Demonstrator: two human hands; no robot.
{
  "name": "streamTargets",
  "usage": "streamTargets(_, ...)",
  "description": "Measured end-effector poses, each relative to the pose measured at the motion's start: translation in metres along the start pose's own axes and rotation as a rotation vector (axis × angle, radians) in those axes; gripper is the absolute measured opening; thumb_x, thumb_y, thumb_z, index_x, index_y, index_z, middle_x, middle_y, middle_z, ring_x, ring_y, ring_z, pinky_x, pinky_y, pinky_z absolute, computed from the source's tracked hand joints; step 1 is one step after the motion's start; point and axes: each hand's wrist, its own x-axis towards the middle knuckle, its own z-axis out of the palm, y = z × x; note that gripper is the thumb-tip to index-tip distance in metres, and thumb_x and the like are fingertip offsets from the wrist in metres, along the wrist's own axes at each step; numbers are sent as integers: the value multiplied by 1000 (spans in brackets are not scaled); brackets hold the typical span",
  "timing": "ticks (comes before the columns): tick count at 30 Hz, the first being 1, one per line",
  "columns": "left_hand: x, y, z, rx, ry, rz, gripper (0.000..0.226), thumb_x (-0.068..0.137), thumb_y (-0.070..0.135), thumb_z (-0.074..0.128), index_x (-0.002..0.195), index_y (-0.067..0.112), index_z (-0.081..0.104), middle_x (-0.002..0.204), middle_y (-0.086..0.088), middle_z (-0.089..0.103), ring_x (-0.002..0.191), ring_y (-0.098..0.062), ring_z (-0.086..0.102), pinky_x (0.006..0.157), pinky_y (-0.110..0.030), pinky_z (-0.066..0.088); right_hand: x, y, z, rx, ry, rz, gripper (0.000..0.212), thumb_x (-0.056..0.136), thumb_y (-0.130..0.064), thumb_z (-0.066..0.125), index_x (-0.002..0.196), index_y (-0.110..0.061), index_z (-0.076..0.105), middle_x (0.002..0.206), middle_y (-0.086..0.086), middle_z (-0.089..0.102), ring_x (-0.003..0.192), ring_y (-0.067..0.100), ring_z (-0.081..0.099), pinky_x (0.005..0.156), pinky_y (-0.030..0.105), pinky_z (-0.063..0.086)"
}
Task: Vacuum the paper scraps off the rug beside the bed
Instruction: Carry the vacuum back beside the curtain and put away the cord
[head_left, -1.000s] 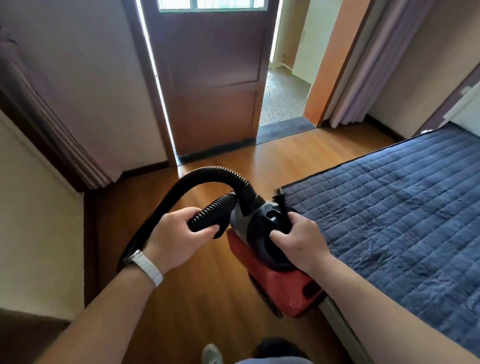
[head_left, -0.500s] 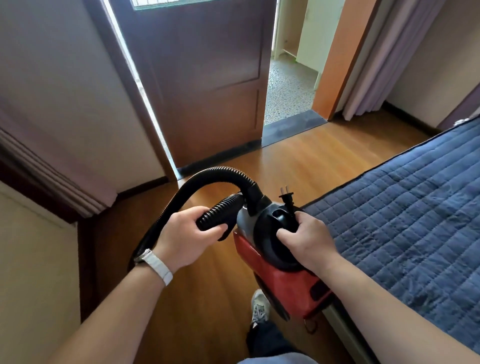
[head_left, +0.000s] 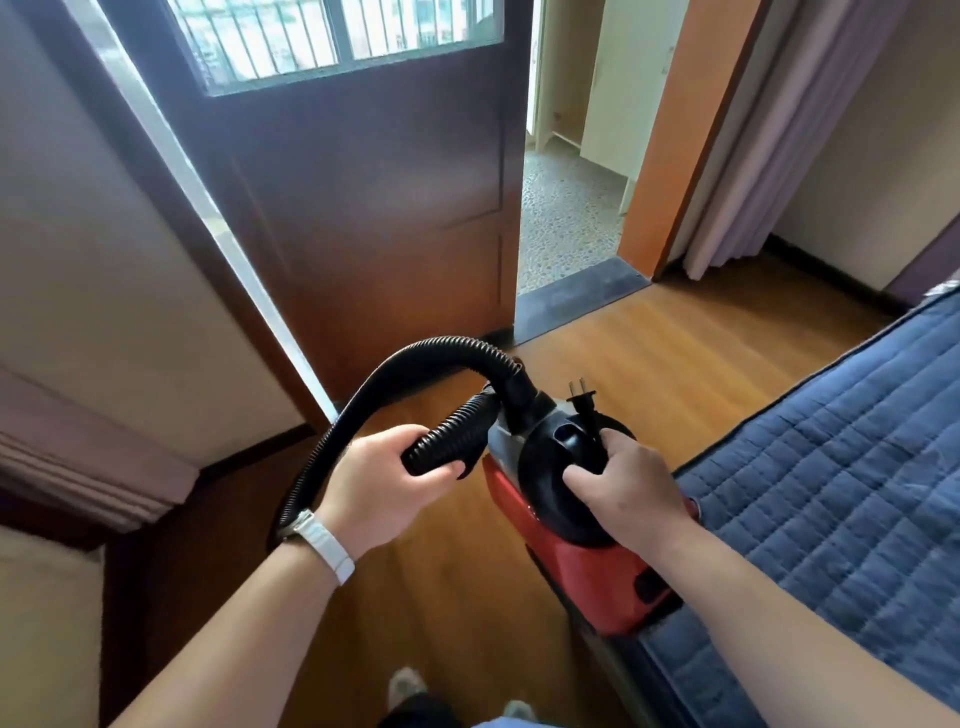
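Note:
A small red and black vacuum cleaner (head_left: 582, 561) is carried in front of me above the wooden floor. My right hand (head_left: 631, 488) grips its black top, where the loose power plug (head_left: 582, 397) sticks up. My left hand (head_left: 382, 480) holds the end of the black ribbed hose (head_left: 395, 364), which loops up and back into the vacuum's body. No rug or paper scraps are in view.
The bed with a blue quilted cover (head_left: 831, 478) lies at the right. A dark wooden door (head_left: 374, 197) stands ahead, with an open doorway (head_left: 566, 208) to its right. Curtains (head_left: 753, 156) hang at the far right. Bare wooden floor (head_left: 675, 353) lies ahead, and my feet show below.
The view has tilted up and moved closer to the door, so its window now shows. Both hands keep the same hold on the hose and the vacuum.

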Motion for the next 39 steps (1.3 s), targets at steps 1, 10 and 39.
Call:
streamTargets(1, 15, 0, 0, 13, 0, 12, 21, 74, 48, 77, 80, 30, 69, 60, 6, 66, 48, -11, 60, 46, -36, 52, 14, -1, -2, 4, 12, 7, 8, 81, -25, 66, 77, -20, 61, 66, -5, 63, 63, 10, 58, 50, 24, 36)
streamTargets(10, 175, -19, 3, -54, -111, 38, 30, 66, 57, 69, 84, 33, 71, 66, 4, 70, 53, -15, 64, 51, -40, 55, 142, -13, 11, -36, 91, 145, 8, 80, -27, 66, 79, -19, 62, 69, -3, 65, 68, 14, 61, 58, 30, 47)
streamTargets(39, 620, 106, 147, 84, -546, 298, 15, 79, 39, 79, 88, 32, 69, 62, 0, 68, 47, -14, 62, 47, -40, 53, 464, 57, -86, 78, 405, 607, 25, 81, -28, 66, 68, -16, 49, 52, -6, 46, 46, 11, 39, 41, 20, 26)
